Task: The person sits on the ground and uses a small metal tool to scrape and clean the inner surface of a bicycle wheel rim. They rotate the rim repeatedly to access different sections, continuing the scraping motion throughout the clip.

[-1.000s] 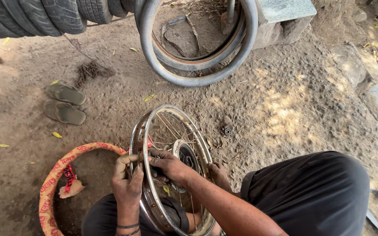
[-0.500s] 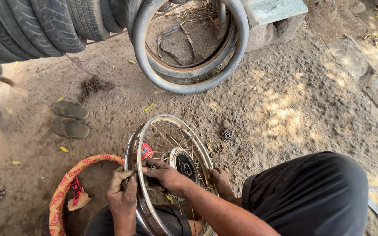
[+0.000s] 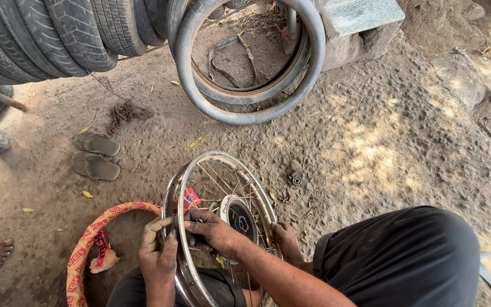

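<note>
Dusty workshop ground spreads out, with a row of tyres [image 3: 46,40] far left, a pair of sandals [image 3: 95,154] and a red-and-yellow hoop [image 3: 86,250] near left. Upright between the knees stands the spoked wheel rim [image 3: 223,165]. The left hand [image 3: 157,258] clasps its near-left edge; the right hand [image 3: 211,230] pinches a spoke just beside the hub [image 3: 240,219]. Spoke work seems underway, calling for a steady rim and fine fingertip turning.
</note>
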